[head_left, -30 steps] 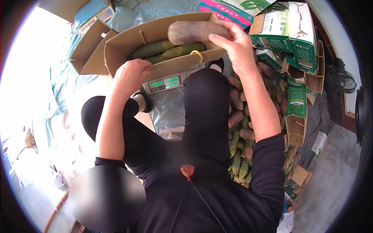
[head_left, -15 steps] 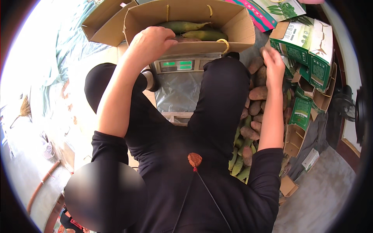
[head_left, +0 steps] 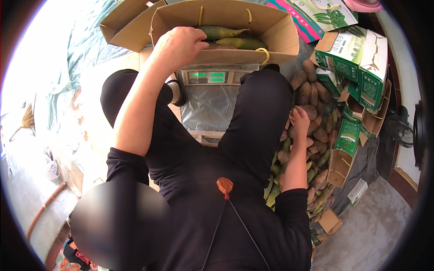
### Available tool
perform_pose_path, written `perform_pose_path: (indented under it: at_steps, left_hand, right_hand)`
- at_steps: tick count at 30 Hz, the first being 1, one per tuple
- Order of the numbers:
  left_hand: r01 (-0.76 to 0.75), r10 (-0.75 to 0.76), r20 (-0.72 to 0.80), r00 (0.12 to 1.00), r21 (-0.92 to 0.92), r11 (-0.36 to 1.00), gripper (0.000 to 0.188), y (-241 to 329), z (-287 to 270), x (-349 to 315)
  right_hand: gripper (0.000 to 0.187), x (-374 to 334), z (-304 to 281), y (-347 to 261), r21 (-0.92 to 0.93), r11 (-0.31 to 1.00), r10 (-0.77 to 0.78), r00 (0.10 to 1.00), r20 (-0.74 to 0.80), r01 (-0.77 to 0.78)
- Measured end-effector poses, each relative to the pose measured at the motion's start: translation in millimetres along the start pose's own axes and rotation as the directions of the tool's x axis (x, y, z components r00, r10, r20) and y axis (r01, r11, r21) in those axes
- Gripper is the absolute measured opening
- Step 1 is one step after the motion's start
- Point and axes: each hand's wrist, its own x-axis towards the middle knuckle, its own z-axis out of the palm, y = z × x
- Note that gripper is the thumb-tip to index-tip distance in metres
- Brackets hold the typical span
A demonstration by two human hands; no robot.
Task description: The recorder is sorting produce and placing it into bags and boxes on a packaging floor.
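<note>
A long open cardboard box with yellow rope handles rests on a digital scale in front of my knees. Inside lie green tapered vegetables that look like corn ears in their husks, with brownish pieces partly hidden below them. My left hand reaches over the box's near wall at its left part, fingers bent and thumb apart. My right hand hovers low over a pile of brown tubers, like sweet potatoes, beside my right knee. Its fingers are curled together next to one tuber; whether they hold anything is hidden.
Another open cardboard box stands at the far left. Green and white cartons are stacked at the right, near a black fan. More green ears lie by my right thigh. A small broom is at the left.
My right hand has drawn back toward me and left, from the far end of the tuber pile to its middle. My left hand stays at the box; the whole view has shifted slightly.
</note>
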Motion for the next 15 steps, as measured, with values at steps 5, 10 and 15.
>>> perform_pose_path:
  at_steps: [5,10,15]
  left_hand:
    - [0.084,-0.085,-0.06,0.995,-0.015,0.996,0.025,0,-11,2]
    - [0.144,-0.169,-0.245,0.955,-0.118,0.983,0.026,-15,-21,6]
    - [0.141,-0.253,-0.4,0.881,-0.288,0.947,0.032,-37,-33,12]
  right_hand:
    - [0.035,24,-10,-12,-0.006,0.999,0.033,0.996,0.081,-0.032]
    - [0.035,31,20,-86,-0.199,0.969,-0.133,0.988,0.073,0.145]
    - [0.032,46,57,-167,-0.305,0.895,-0.28,0.942,0.186,0.327]
